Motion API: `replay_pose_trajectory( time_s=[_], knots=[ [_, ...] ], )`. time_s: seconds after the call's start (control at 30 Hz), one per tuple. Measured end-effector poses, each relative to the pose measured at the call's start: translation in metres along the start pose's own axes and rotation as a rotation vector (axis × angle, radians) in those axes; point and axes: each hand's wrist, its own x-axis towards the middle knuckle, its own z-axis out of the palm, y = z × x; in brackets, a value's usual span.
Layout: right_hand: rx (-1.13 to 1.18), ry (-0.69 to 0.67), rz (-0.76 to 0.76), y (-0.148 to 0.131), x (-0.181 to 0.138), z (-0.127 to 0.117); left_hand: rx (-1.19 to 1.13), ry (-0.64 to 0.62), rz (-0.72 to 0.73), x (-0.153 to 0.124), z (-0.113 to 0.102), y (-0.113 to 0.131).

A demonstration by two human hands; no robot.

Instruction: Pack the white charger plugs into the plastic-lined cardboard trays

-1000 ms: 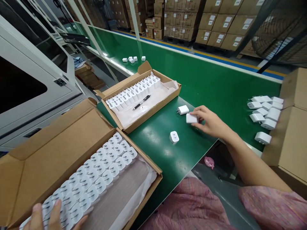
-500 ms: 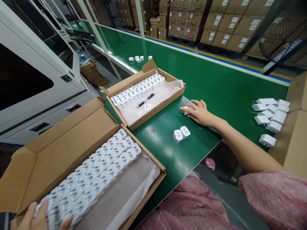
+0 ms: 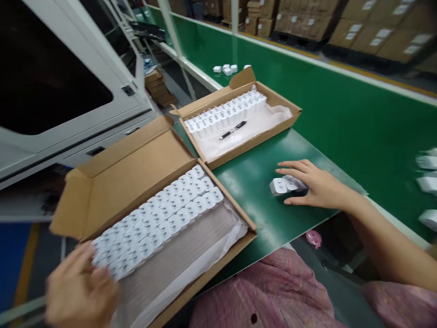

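Observation:
My right hand [image 3: 312, 186] lies on the green table [image 3: 252, 182], fingers and thumb cupped round a small cluster of white chargers [image 3: 283, 185]. My left hand [image 3: 80, 291] is blurred at the near left end of the near cardboard box [image 3: 136, 159]. Its fingers are spread against the end of the rows of white chargers [image 3: 164, 218] packed in that box. A pale liner sheet [image 3: 191, 255] covers the rest of the box floor.
A second open box [image 3: 273, 98] behind holds a row of chargers and a black pen [image 3: 233, 130]. Loose chargers [image 3: 426, 182] lie blurred at the right and several more [image 3: 227, 69] far back. A grey machine cabinet [image 3: 68, 91] stands left. Stacked cartons line the background.
My right hand has drawn back toward me and gathered the loose chargers into one cluster. My left hand has risen along the near box's end. The view has swung left.

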Motion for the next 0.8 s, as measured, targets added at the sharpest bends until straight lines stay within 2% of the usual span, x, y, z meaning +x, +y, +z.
replay_pose_trajectory(
  time_s=[0.03, 0.1, 0.13, 0.23, 0.3, 0.37, 0.47, 0.57, 0.7, 0.8],
  knots=[
    [-0.013, -0.015, -0.019, -0.002, 0.001, 0.004, 0.073, -0.051, 0.098, -0.001, -0.003, 0.011],
    [-0.014, -0.045, -0.033, -0.004, 0.002, 0.011, 0.03, -0.196, 0.307, -0.006, -0.008, 0.035],
    [-0.004, -0.05, -0.03, -0.006, 0.004, 0.013, -0.006, -0.323, 0.335, -0.01, -0.008, 0.046],
    [0.087, 0.004, -0.017, -0.027, 0.012, 0.009, -0.131, -0.614, 0.256, -0.021, -0.008, 0.071],
    [0.189, 0.069, -0.048, -0.061, 0.02, 0.0, -0.201, -0.804, 0.164, -0.026, -0.009, 0.081],
    [0.29, 0.067, -0.164, -0.109, 0.03, -0.007, -0.24, -0.899, 0.084, -0.028, -0.013, 0.084],
    [0.346, -0.1, -0.445, -0.183, 0.051, 0.003, -0.248, -0.838, -0.012, -0.028, -0.017, 0.082],
    [0.214, -0.224, -0.606, -0.232, 0.072, 0.035, -0.266, -0.739, -0.059, -0.028, -0.014, 0.082],
    [0.086, -0.297, -0.663, -0.25, 0.084, 0.079, -0.334, -0.655, -0.041, -0.034, 0.002, 0.091],
    [0.061, -0.317, -0.638, -0.244, 0.083, 0.089, -0.366, -0.603, 0.023, -0.037, 0.013, 0.1]
  ],
)
